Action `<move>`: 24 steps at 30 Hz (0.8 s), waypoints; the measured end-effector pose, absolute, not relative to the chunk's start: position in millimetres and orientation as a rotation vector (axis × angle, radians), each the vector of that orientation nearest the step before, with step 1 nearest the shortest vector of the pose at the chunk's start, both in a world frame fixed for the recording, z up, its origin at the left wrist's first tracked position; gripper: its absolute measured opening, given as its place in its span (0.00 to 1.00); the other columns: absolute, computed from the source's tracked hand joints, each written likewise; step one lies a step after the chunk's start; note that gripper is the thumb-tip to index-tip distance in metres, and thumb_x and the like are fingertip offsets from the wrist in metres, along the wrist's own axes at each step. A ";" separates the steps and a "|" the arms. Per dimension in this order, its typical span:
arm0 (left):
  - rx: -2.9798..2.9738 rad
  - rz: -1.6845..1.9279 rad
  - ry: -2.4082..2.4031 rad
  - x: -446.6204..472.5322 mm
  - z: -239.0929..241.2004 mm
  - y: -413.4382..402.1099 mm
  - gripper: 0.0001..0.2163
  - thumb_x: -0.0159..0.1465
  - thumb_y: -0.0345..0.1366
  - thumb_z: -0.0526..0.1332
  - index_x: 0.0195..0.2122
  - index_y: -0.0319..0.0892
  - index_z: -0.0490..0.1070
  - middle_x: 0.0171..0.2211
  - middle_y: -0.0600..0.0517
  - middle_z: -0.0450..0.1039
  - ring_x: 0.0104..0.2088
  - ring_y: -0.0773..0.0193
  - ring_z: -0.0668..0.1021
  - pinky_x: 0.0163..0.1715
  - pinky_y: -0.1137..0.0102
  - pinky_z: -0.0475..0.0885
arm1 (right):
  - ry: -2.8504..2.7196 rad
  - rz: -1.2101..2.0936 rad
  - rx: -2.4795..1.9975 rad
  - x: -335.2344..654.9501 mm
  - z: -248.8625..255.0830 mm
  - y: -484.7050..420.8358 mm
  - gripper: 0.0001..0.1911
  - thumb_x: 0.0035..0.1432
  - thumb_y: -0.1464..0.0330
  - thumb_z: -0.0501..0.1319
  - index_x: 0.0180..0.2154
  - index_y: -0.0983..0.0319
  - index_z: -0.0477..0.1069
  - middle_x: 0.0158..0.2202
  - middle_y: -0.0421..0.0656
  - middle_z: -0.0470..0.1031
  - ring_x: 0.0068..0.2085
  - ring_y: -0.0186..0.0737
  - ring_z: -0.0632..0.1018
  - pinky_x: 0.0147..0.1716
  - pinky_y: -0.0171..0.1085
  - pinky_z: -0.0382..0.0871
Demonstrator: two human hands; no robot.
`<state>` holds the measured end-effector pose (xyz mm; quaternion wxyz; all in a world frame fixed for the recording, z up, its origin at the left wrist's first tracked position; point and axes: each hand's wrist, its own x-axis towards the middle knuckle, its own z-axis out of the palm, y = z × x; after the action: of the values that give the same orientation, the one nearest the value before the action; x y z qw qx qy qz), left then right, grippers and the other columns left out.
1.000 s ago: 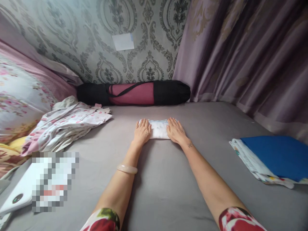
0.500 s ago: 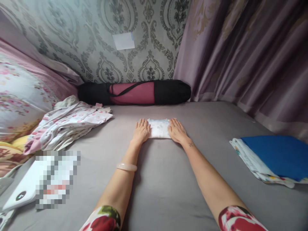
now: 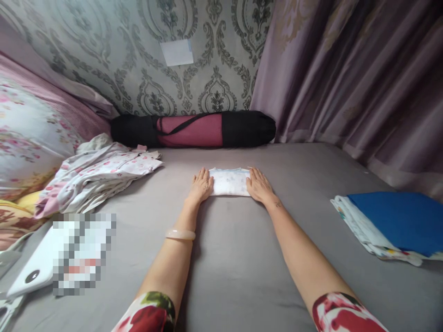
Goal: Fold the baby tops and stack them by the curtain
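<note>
While the left hand (image 3: 202, 185) and right hand (image 3: 260, 185) are pressing the folded cloth (image 3: 230, 182) mid-frame at opposite ends, fingers straight, grasping nothing, uneven pressure could be creasing it.

Flowered sleeves, a pale bangle and small dark skin marks.

At the bottom of the frame, left of centre, the left sleeve (image 3: 150, 314) shows large blotches of red, white and olive green with a dark patch near its edge; at the lower right, the right sleeve (image 3: 341, 312) is red, white and pink with a dark rim. Both end well short of the wrists. A smooth, rounded, milky bangle (image 3: 180, 234) circles the left forearm. Tiny dark marks dot the left hand (image 3: 200, 186), and a small dark line design (image 3: 278, 203) sits on the right wrist.
</note>
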<state>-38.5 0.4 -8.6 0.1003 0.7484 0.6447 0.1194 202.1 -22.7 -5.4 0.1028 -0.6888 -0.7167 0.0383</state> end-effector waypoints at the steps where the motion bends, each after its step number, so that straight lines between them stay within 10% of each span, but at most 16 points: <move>1: 2.206 0.349 1.904 -38.5 -7.8 0.3 0.26 0.71 0.43 0.40 0.67 0.36 0.52 0.69 0.38 0.46 0.69 0.53 0.53 0.65 0.52 0.50 | -2.117 0.116 -2.036 201.9 -4.6 -22.9 0.32 0.68 0.63 0.38 0.67 0.75 0.51 0.69 0.54 0.49 0.69 0.49 0.52 0.66 0.45 0.46; 24: 2.556 0.223 1.835 -6.2 5.1 -17.6 0.25 0.72 0.42 0.39 0.65 0.35 0.56 0.67 0.42 0.54 0.67 0.53 0.58 0.66 0.57 0.52 | -2.245 0.148 -1.946 171.2 -4.0 -26.1 0.32 0.69 0.63 0.38 0.67 0.75 0.48 0.70 0.52 0.47 0.70 0.46 0.49 0.67 0.43 0.38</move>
<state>-6.2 -17.6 5.1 -0.0064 0.8103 0.5817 0.0707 171.2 -26.1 -4.0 0.0834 -0.6518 -0.7522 0.0496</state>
